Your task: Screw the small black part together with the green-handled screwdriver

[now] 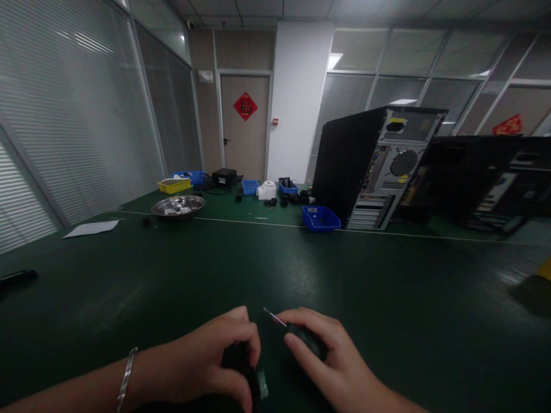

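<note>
At the bottom centre, my left hand [215, 355] curls its fingers and thumb around a small black part [252, 370]. A pale greenish, clear-looking piece [262, 384] shows at the part's right side; the rest of the part is dark and its kind cannot be made out. My right hand [327, 350] is closed around a dark-handled screwdriver [275, 316]. Its thin metal shaft points up and to the left, apart from the black part. Both hands are low over the dark green tabletop [193, 269].
A blue bin [321, 219] stands before a black computer tower [348, 160]. Farther left are a metal bowl [178, 206], a yellow tray [174, 186] and a white paper [92, 228]. A white plastic piece [267, 190] lies near small black parts at the back. A dark tool [19, 276] lies far left.
</note>
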Demonstrator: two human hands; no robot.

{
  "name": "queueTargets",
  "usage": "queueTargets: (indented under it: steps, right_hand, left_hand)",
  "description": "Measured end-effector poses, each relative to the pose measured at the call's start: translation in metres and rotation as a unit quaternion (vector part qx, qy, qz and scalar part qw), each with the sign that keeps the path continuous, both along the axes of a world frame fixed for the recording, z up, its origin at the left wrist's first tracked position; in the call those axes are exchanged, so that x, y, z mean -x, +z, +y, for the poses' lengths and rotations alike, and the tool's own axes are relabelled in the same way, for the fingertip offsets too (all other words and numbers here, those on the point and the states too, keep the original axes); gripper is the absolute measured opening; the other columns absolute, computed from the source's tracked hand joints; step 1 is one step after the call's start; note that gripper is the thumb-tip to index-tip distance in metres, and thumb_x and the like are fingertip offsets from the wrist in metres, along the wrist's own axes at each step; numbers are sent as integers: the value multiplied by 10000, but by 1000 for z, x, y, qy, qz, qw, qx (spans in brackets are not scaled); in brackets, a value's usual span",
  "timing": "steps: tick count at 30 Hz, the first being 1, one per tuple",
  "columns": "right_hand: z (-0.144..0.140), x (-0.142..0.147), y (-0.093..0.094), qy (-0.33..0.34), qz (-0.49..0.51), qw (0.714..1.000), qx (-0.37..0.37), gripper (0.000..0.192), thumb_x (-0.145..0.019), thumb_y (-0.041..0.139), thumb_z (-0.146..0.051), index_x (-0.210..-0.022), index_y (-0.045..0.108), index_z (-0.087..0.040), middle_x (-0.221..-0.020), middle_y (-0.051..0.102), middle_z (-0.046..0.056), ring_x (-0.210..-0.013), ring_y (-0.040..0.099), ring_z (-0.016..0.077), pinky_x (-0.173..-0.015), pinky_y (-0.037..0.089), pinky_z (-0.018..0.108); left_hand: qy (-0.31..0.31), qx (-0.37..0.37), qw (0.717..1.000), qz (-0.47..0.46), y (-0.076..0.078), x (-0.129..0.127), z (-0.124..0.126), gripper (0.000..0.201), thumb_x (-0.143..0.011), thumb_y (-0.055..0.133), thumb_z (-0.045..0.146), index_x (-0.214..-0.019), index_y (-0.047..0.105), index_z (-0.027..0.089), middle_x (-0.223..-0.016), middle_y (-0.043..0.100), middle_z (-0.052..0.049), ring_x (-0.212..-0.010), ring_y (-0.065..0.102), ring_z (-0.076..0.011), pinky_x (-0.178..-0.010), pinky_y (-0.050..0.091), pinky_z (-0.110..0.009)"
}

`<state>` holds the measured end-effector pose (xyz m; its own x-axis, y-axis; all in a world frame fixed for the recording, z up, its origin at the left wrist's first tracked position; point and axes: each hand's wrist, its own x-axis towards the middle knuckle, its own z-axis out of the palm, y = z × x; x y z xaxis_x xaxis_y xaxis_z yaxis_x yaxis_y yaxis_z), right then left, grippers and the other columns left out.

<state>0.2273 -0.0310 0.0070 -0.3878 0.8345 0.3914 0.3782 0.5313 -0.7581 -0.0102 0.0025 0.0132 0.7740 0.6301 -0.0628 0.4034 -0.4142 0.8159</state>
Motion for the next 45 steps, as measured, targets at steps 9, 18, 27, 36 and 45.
queueTargets:
  steps: [9, 18, 27, 36, 45]
  right_hand:
    - [0, 0, -1, 21, -29, 999, 37, 243, -904, 575, -212, -1125, 674, -212, -1049, 737, 58, -962, 676, 213, -835, 514, 274]
    - [3, 7, -3, 113, -184, 975, 60, 356, -705, 805, -300, -1037, 709, -214, -907, 738, 24, -766, 693, 193, -652, 481, 224]
    - [2, 6, -10, 94, -192, 977, 26, 263, -704, 793, -267, -942, 692, -214, -868, 705, 16, -731, 664, 175, -608, 446, 211]
    - [1, 6, -10, 34, -105, 993, 41, 166, -732, 582, -36, -791, 566, -190, -752, 620, -1, -659, 584, 145, -594, 433, 213]
    - [1, 5, -3, 21, 47, 998, -20, 98, -844, 541, -95, -824, 568, -187, -810, 605, 48, -752, 597, 186, -684, 471, 272]
  left_hand:
    - [-39, -64, 997, 4, 4, -2, -2, 259, -776, 738, 405, -934, 621, 237, -1025, 602, -14, -1007, 505, -215, -866, 372, -320]
    - [-27, -119, 991, 57, 1, -7, -9, 514, -578, 831, 483, -834, 472, 220, -881, 518, -9, -775, 419, -198, -638, 336, -276]
    - [-34, -120, 990, 65, 7, -6, -11, 358, -717, 734, 322, -979, 513, 219, -970, 530, -43, -870, 464, -228, -734, 400, -313]
    - [29, 23, 998, -55, 5, -4, -7, 360, -798, 609, 111, -1117, 503, 240, -1032, 531, -21, -908, 517, -185, -818, 452, -327]
    - [3, 265, 941, -210, -12, -6, -4, 339, -852, 631, 97, -1152, 505, 190, -1013, 613, -38, -952, 577, -164, -869, 425, -339]
